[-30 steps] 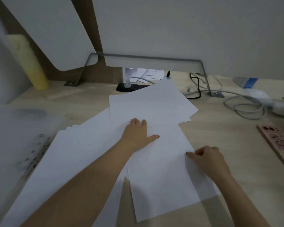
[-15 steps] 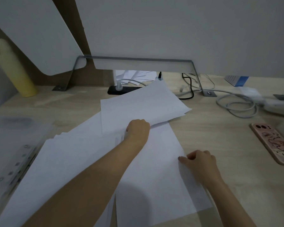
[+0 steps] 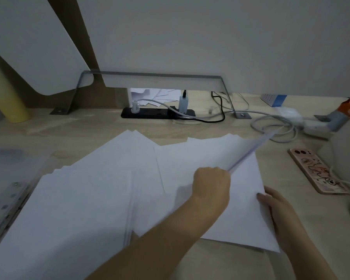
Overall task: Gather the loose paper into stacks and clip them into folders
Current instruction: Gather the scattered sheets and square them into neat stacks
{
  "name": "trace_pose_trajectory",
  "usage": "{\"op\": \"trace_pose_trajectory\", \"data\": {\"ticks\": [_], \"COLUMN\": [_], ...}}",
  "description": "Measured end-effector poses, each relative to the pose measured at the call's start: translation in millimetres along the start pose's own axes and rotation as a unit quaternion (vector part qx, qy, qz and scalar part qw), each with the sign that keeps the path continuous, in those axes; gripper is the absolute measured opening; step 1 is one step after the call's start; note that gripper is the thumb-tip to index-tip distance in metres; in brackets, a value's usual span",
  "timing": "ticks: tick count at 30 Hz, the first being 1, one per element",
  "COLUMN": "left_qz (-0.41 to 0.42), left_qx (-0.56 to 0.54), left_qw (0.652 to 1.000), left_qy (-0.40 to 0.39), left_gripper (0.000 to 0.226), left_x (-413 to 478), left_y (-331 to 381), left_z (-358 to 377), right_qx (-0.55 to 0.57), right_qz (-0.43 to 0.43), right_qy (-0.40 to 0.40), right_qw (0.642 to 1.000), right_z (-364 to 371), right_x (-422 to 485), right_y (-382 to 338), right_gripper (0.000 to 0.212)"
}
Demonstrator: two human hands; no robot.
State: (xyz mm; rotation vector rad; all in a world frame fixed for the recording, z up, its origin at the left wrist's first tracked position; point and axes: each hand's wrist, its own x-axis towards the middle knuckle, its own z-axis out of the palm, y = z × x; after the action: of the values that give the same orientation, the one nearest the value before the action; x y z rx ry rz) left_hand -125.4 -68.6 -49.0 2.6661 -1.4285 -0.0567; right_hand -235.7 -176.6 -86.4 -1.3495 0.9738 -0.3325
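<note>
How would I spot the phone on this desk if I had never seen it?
Start at the wooden desk and go to its right side, past the spread of white paper. The phone lies flat there, beside the coiled grey cable. Its pink case with cartoon animals sets it apart.

Loose white paper sheets (image 3: 85,199) lie fanned and overlapping across the pale wooden bench (image 3: 89,128), their far corners staggered. A few white sheets on the right (image 3: 200,156) are lifted, curling up off the spread with their free corner raised toward the right. Beneath them a flat white sheet (image 3: 245,217) lies skewed. At the left edge rests a translucent plastic folder with a metal clip strip (image 3: 6,201), lying open and flat
</note>
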Motion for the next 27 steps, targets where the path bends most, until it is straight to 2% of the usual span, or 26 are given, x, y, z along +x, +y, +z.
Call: {"op": "trace_pose_trajectory", "data": {"ticks": [2,3,6,8,10,13,16,20,22,23,25,27], "left_qz": [-0.002,0.005,0.023,0.004,-0.039,-0.119,-0.198,-0.209,-0.205,-0.197,-0.169,-0.146], "left_qx": [-0.041,-0.06,-0.15,-0.22,-0.269,-0.204,-0.229,-0.248,-0.281,-0.3,-0.319,-0.284], "left_qw": [0.996,0.994,0.973,0.958,0.956,0.972,0.952,0.944,0.935,0.929,0.926,0.943], "left_qy": [-0.079,-0.095,-0.176,-0.183,-0.112,-0.012,-0.038,-0.054,-0.074,-0.087,-0.112,-0.091], "left_gripper": [0.023,0.028,0.061,0.071,0.07,0.072,0.078,0.068,0.063,0.06,0.058,0.056], "left_x": [-6,-11,-19,-21,-16,-4,-2,-3,-6,-9,-20,-32], "left_y": [14,18,18,5,-19,-62,-84,-77,-69,-66,-63,-72], "left_z": [10,12,20,19,21,28,34,37,38,38,36,30], "right_qx": [0.102,0.124,0.119,0.064,0.01,-0.023,-0.023,-0.038,-0.034,-0.034,-0.046,-0.107], "right_qz": [0.012,0.007,0.019,0.0,0.006,0.022,0.048,0.059,0.049,0.046,0.023,-0.052], "right_qy": [-0.088,-0.12,-0.159,-0.131,-0.106,-0.105,-0.066,0.004,0.005,0.007,0.045,0.148], "right_qw": [0.991,0.985,0.98,0.989,0.994,0.994,0.996,0.998,0.998,0.998,0.998,0.982], "right_z": [-3,-3,-2,-6,-11,-22,-35,-42,-40,-40,-43,-46], "right_x": [-10,-14,-8,2,7,4,6,17,20,21,25,21], "right_y": [-3,-5,-5,-3,-3,-9,-13,-12,-12,-10,-6,-13], "right_gripper": [0.031,0.034,0.041,0.038,0.029,0.035,0.042,0.02,0.015,0.017,0.035,0.048]}}
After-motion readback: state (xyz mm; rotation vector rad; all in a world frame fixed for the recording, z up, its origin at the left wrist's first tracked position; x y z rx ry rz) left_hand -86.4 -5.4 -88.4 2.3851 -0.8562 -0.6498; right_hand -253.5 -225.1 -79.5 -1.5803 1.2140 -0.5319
